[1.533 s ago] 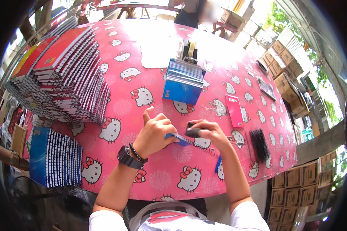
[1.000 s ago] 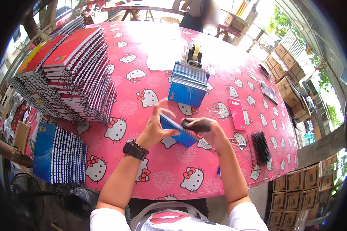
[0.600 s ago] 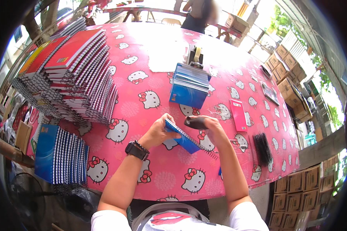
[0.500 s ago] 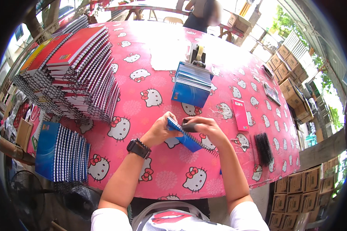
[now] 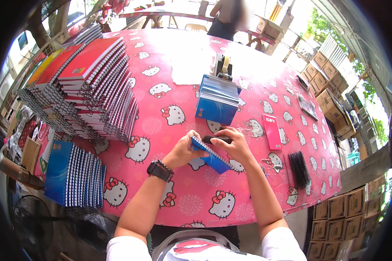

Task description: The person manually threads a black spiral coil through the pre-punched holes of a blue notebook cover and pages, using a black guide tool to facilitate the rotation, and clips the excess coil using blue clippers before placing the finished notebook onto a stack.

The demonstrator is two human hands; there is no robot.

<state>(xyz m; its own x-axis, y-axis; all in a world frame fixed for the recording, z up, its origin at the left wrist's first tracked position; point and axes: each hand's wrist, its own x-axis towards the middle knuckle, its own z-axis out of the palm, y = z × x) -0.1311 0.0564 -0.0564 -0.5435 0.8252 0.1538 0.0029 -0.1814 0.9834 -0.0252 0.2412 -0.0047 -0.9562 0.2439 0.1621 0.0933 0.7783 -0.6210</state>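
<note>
My left hand (image 5: 183,151) grips a small blue notebook (image 5: 214,162) at its upper left end, thumb across the cover. The notebook is tilted, its punched spine edge running down to the right. In my right hand (image 5: 234,145), a dark, rounded object (image 5: 217,139) is held against or just above the spine; the fingers hide part of it and its kind is unclear. Beyond my hands stands a block of blue notebooks (image 5: 215,108). To the left, a leaning row of spiral-bound blue notebooks (image 5: 59,174) lies at the table edge.
Tall stacks of red spiral notebooks (image 5: 89,65) fill the far left of the pink patterned table (image 5: 189,203). A tape dispenser (image 5: 222,67) stands behind the blue block. On the right lie a pink booklet (image 5: 272,132) and a bundle of black coils (image 5: 299,169). Cardboard boxes (image 5: 339,217) are stacked beyond.
The black coil that stuck out past the notebook's lower right end no longer shows there. My right hand and the dark object have shifted slightly along the spine. The whole view has shifted slightly.
</note>
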